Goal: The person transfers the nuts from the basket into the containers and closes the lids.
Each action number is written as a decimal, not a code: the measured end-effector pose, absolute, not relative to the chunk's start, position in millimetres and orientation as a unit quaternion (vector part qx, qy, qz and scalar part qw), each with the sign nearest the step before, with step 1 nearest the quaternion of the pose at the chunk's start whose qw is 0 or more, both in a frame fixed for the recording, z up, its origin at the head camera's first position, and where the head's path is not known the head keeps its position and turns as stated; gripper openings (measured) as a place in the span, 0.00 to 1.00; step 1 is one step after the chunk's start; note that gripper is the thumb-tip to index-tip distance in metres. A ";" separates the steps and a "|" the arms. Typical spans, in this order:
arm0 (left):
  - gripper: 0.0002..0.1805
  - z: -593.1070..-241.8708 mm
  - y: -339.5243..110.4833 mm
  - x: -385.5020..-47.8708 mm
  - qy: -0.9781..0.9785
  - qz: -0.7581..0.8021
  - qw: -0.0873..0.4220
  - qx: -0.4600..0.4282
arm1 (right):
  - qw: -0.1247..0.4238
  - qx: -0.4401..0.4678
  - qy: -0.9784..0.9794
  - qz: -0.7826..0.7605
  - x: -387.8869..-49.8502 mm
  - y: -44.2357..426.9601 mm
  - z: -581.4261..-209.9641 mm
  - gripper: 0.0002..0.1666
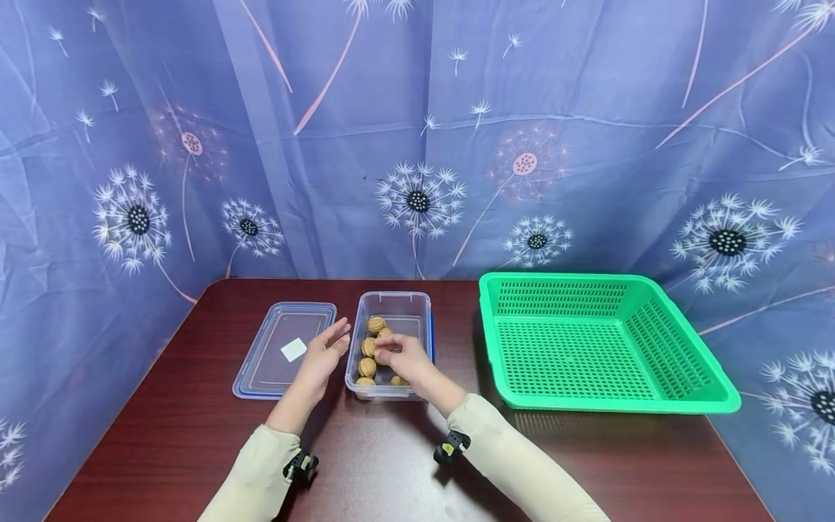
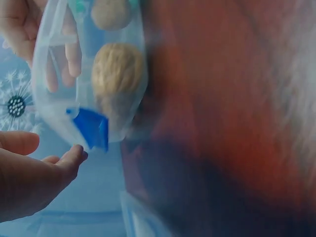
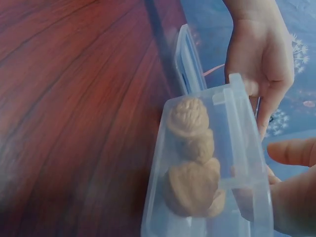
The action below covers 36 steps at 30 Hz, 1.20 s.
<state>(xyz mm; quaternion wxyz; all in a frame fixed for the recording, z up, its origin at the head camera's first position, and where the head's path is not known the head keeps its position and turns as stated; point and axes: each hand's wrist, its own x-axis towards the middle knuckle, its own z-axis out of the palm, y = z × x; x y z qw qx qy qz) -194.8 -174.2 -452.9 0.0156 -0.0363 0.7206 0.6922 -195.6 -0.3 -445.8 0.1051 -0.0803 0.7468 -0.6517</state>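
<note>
A clear plastic box [image 1: 390,396] with a blue clip [image 2: 92,129] stands on the table, and several walnuts [image 1: 367,367] lie in it, mostly along its left side. My right hand [image 1: 406,360] reaches over the right wall into the box, fingers pointing down among the walnuts. In the right wrist view its thumb [image 3: 292,151] stands apart from the fingers, and no walnut shows between them; the fingertips are partly hidden behind the box wall. Just left of the box, my left hand [image 1: 324,360] hovers with loosely extended fingers, holding nothing.
The box's clear lid [image 1: 261,370], with a white square label [image 1: 293,349], lies flat on the table left of the box. A large green slotted basket [image 1: 620,403] stands at the right. A blue curtain with dandelion prints [image 1: 339,203] hangs behind the dark red table [image 1: 156,435].
</note>
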 end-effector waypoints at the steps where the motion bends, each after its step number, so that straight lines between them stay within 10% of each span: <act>1: 0.26 -450.7 -176.7 -195.6 0.718 0.695 0.016 -0.038 | 0.099 -0.084 0.746 -0.653 -195.7 -2.2 -445.2 0.16; 19: 0.26 -422.7 -244.8 -192.6 0.741 0.664 -0.001 -0.102 | 0.022 -0.107 0.729 -0.676 -189.7 -61.1 -421.8 0.14; 36: 0.36 -432.8 -299.6 -202.5 0.837 0.519 0.006 -0.174 | 0.094 -0.038 0.789 -0.606 -158.1 -135.5 -436.0 0.36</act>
